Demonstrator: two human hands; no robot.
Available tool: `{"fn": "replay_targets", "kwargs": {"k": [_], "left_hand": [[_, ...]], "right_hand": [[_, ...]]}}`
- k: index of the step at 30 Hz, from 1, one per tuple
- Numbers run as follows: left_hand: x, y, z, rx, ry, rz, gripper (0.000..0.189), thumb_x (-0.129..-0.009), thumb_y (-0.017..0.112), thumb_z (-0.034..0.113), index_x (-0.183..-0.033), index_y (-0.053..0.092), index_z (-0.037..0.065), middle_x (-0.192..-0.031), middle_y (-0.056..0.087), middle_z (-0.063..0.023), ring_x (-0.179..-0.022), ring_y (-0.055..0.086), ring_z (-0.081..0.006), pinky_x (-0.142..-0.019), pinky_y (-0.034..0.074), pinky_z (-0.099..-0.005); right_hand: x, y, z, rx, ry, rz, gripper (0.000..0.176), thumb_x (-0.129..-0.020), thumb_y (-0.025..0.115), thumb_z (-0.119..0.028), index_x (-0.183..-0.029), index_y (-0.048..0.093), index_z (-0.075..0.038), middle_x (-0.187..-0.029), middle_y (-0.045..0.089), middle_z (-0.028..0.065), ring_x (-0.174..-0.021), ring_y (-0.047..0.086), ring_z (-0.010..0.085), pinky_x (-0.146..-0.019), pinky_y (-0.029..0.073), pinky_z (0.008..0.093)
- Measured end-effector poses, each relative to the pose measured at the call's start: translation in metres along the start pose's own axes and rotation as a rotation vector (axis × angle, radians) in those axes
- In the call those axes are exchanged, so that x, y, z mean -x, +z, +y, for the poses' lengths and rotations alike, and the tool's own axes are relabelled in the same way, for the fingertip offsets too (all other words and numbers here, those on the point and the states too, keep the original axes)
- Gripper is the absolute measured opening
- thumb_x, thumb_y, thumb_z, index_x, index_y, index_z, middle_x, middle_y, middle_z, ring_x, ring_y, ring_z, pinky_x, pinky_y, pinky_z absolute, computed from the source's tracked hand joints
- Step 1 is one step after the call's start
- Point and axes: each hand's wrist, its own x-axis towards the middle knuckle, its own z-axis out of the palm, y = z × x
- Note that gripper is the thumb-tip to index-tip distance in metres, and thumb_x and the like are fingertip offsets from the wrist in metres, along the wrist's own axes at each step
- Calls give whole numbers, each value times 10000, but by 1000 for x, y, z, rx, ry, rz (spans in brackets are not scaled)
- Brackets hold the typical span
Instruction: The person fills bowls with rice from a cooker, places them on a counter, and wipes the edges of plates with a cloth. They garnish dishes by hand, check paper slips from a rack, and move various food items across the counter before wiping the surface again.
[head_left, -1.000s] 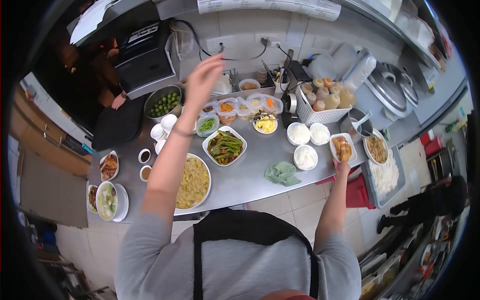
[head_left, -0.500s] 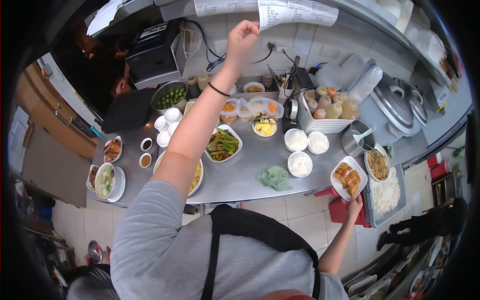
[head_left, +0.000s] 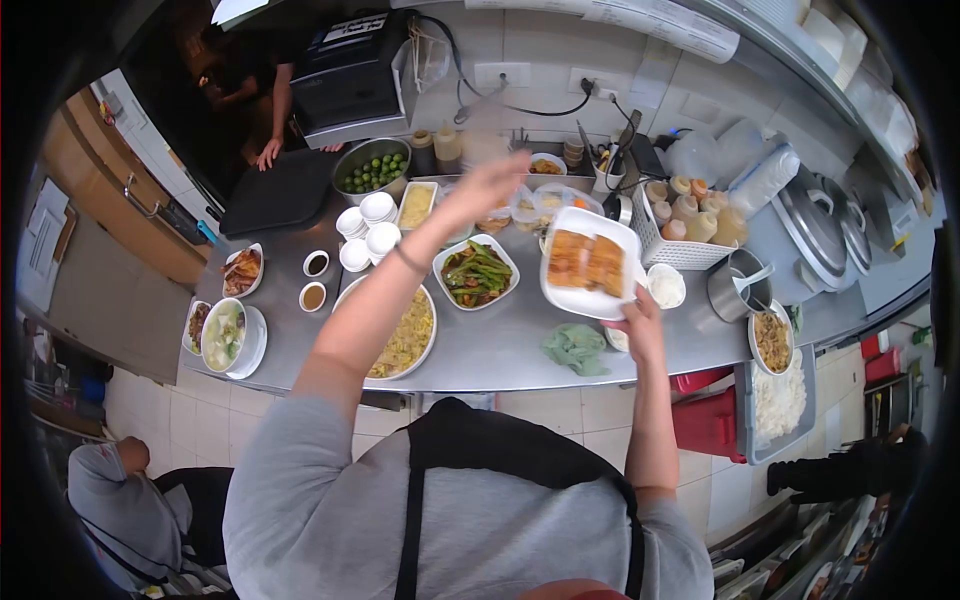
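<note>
My right hand (head_left: 641, 325) is closed on the near edge of a white square plate (head_left: 590, 303), which is raised above the counter and tilted. Browned, sliced food (head_left: 585, 262) lies on it. My left hand (head_left: 490, 190) is in the air left of the plate, blurred, with its fingers stretched out and nothing visible in them. Below it stand a white dish of green vegetables (head_left: 477, 272) and a large bowl of yellow rice (head_left: 408, 335), partly hidden by my left forearm. A bowl of white rice (head_left: 665, 286) is right of the plate; another bowl is mostly hidden under it.
A green cloth (head_left: 575, 349) lies near the front edge. Behind are a bowl of green fruits (head_left: 372, 172), stacked white cups (head_left: 378, 207) and a bottle basket (head_left: 690, 252). A steel pot (head_left: 738, 285) stands right. One person is at lower left (head_left: 130, 500); another person's hand (head_left: 270, 153) is beyond the black tray.
My right hand has lifted the plate up and left, from the counter's right side to the middle. My left hand has let go of the hanging paper and come down. The view has shifted.
</note>
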Motion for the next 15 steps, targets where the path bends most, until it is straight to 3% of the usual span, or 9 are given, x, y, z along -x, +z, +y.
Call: {"fn": "replay_targets", "kwargs": {"k": [3, 5, 9, 12, 15], "left_hand": [[72, -17, -43, 161, -438, -109, 531, -900, 405, 360, -1316, 273, 57, -1232, 447, -123, -1086, 484, -232, -862, 436, -346], [115, -44, -56, 464, -517, -119, 496, -913, 375, 335, -1298, 287, 35, -1197, 471, -136, -1037, 524, -249, -793, 486, -352], [190, -100, -58, 655, -438, 88, 448, -863, 490, 165, -1249, 334, 2, -1117, 522, -160, -953, 577, -237, -774, 513, -352], [227, -139, -73, 645, -436, 270, 457, -825, 499, 102, -1239, 341, -7, -1076, 548, -158, -898, 602, -252, -724, 535, -340], [255, -174, -84, 642, -425, 457, 389, -827, 491, 114, -1176, 396, -29, -1035, 564, -175, -877, 609, -255, -708, 541, -350]], "right_hand": [[-24, 63, 4, 115, 7, -200, 504, -751, 389, 40, -1253, 352, 12, -974, 570, 146, -783, 607, 194, -594, 545, 270], [-33, 110, 1, 183, 61, -356, 517, -746, 386, 42, -1260, 344, 11, -961, 573, 137, -778, 607, 189, -594, 544, 269], [-55, 201, 24, 195, 119, -548, 493, -750, 395, 19, -1243, 374, 14, -991, 569, 126, -755, 603, 171, -590, 538, 254], [-69, 264, 35, 231, 154, -684, 467, -750, 394, 17, -1218, 406, 17, -1002, 564, 119, -753, 602, 172, -604, 538, 253], [-79, 320, 48, 171, 188, -717, 312, -851, 471, -121, -1137, 500, 1, -937, 599, 105, -756, 605, 158, -639, 513, 260]]}}
